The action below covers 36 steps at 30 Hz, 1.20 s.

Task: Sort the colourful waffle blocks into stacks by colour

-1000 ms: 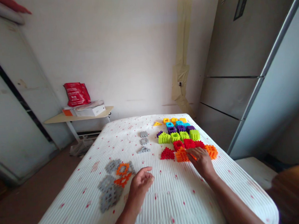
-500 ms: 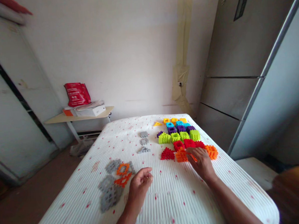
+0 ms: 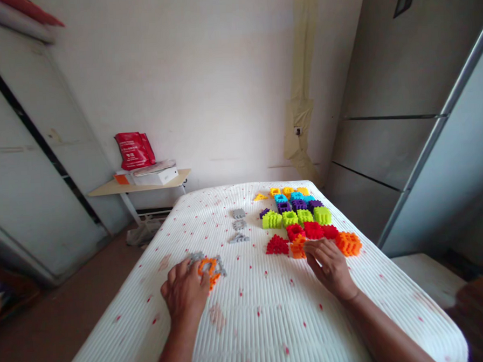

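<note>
My left hand point(image 3: 186, 289) lies palm down over flat interlocking pieces at the left of the bed-like surface, fingers bent and somewhat apart. Its thumb and index finger are beside an orange openwork piece point(image 3: 207, 267); a grey piece point(image 3: 220, 265) shows beyond, and other grey pieces are hidden beneath the hand. At the right, my right hand point(image 3: 330, 265) has its fingers drawn together at the edge of an orange block point(image 3: 298, 247). Its fingertips touch that block. To the right of this hand sits another orange block point(image 3: 349, 244).
Behind my right hand stand rows of red blocks point(image 3: 313, 230), lime green blocks point(image 3: 289, 218), purple blocks point(image 3: 298, 205), blue blocks point(image 3: 280, 199) and yellow blocks point(image 3: 275, 191). A red triangular piece point(image 3: 277, 245) lies nearby. Several grey pieces point(image 3: 239, 224) form a column mid-surface.
My left hand has moved left onto the grey and orange pieces and turned palm down. My right hand stays at the orange block. The view has shifted slightly left.
</note>
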{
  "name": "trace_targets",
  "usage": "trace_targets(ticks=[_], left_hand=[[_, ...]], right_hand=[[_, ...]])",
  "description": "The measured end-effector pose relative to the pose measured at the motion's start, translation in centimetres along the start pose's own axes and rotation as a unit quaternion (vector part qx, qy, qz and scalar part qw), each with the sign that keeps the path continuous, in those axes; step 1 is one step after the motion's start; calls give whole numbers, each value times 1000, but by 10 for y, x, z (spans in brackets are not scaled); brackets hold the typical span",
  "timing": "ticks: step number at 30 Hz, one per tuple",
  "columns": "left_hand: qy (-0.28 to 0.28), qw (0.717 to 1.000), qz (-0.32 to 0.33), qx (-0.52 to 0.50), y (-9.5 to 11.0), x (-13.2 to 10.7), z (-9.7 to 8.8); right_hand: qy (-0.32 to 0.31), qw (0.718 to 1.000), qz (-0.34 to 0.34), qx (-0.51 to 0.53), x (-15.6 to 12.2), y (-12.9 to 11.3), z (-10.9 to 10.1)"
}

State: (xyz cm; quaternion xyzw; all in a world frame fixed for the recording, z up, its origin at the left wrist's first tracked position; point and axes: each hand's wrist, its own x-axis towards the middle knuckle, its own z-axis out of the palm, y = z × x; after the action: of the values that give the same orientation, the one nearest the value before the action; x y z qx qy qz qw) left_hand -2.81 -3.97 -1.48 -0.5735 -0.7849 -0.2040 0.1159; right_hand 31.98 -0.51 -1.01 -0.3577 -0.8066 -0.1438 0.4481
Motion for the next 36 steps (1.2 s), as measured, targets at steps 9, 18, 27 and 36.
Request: trace_targets(ticks=[9, 18, 27, 36], left_hand=[[-72, 996, -3, 59, 9, -3, 3], [-70, 996, 42, 38, 7, -1, 4], [134, 978, 100, -128, -9, 7, 34], [91, 943, 108, -302, 23, -12, 12]], right_hand=[[3, 1000, -1, 18, 2, -2, -1], [-2, 1000, 4, 20, 1, -3, 1], [-5, 1000, 4, 22, -1, -3, 3], [-15, 1000, -9, 23, 0, -9, 5]])
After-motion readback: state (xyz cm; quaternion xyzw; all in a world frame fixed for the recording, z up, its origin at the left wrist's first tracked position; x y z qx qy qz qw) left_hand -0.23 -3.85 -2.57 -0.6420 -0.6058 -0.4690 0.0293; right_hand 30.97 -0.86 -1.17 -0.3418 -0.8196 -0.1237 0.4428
